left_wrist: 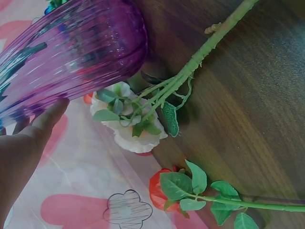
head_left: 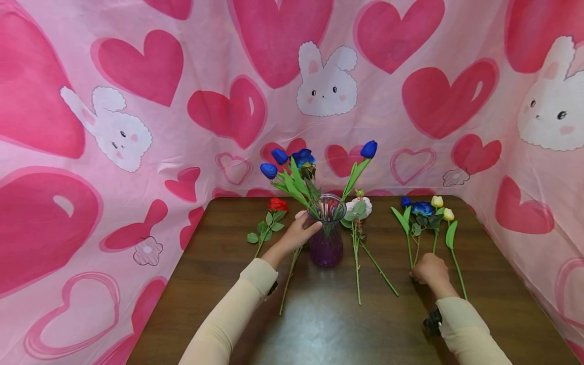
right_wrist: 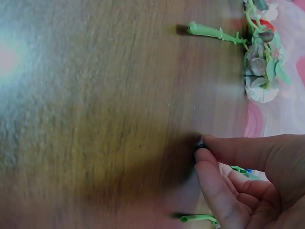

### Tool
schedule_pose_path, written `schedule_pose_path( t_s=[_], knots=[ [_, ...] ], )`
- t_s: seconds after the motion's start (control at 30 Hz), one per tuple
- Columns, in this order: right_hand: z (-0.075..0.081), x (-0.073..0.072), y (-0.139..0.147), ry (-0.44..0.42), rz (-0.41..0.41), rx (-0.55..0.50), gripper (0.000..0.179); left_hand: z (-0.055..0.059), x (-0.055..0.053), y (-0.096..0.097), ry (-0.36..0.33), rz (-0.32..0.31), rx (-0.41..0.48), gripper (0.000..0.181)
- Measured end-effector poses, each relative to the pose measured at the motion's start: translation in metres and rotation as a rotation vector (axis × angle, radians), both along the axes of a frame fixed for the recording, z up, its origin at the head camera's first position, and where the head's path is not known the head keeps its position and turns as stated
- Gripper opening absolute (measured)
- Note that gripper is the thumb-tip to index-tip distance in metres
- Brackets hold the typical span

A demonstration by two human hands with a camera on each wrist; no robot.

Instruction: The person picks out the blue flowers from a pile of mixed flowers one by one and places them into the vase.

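A purple glass vase (head_left: pixel 326 248) stands upright mid-table, holding several blue tulips (head_left: pixel 268 171) and a blue rose (head_left: pixel 303 158). My left hand (head_left: pixel 298 232) grips it just below the rim, thumb in front; in the left wrist view fingers (left_wrist: pixel 50 117) lie along the ribbed glass. On the right side of the table, my right hand (head_left: pixel 431 269) pinches a thin stem between thumb and forefinger, with only a dark tip (right_wrist: pixel 200 146) showing in the right wrist view. Beyond that hand lie a blue tulip (head_left: pixel 406 202), another blue rose (head_left: pixel 422 208) and yellow tulips (head_left: pixel 437 201); I cannot tell which stem is pinched.
A red rose (head_left: pixel 278 204) lies left of the vase. Pale flowers (head_left: pixel 359 207) with long stems lie to its right, and another pale flower (left_wrist: pixel 138 136) shows beside it in the left wrist view. Heart-printed pink cloth (head_left: pixel 219 61) hangs around the brown table (head_left: pixel 315 324).
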State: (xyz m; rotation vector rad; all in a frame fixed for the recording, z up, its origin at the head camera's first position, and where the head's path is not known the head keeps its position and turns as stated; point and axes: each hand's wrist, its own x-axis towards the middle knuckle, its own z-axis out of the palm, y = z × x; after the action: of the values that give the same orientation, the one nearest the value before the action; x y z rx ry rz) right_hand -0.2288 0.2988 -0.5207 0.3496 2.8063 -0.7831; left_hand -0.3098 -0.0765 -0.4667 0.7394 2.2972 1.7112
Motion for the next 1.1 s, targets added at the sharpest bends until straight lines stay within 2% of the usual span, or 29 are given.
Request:
schedule_pose_path(
  t_s=[0.2, 0.37, 0.6, 0.8, 1.03, 1.1],
  knots=[
    [0.001, 0.002, -0.002, -0.024, -0.05, -0.064, 0.021, 0.002, 0.001, 0.001, -0.012, 0.003, -0.001, 0.064],
    [0.005, 0.006, -0.004, -0.004, -0.077, -0.129, 0.018, 0.003, 0.0, 0.001, -0.033, -0.01, -0.006, 0.059],
    [0.01, 0.009, -0.006, 0.006, -0.103, -0.199, 0.016, 0.003, -0.002, -0.001, -0.029, -0.037, 0.016, 0.062],
    [0.015, 0.008, -0.006, 0.039, -0.088, -0.219, 0.015, 0.003, 0.0, 0.0, -0.011, -0.01, 0.008, 0.069],
    [0.02, 0.006, -0.005, 0.042, -0.045, -0.232, 0.014, 0.001, 0.0, -0.001, -0.01, -0.019, -0.002, 0.067],
    [0.022, 0.005, -0.005, 0.03, -0.044, -0.248, 0.014, 0.01, 0.005, -0.002, -0.019, -0.035, -0.01, 0.063]
  ],
)
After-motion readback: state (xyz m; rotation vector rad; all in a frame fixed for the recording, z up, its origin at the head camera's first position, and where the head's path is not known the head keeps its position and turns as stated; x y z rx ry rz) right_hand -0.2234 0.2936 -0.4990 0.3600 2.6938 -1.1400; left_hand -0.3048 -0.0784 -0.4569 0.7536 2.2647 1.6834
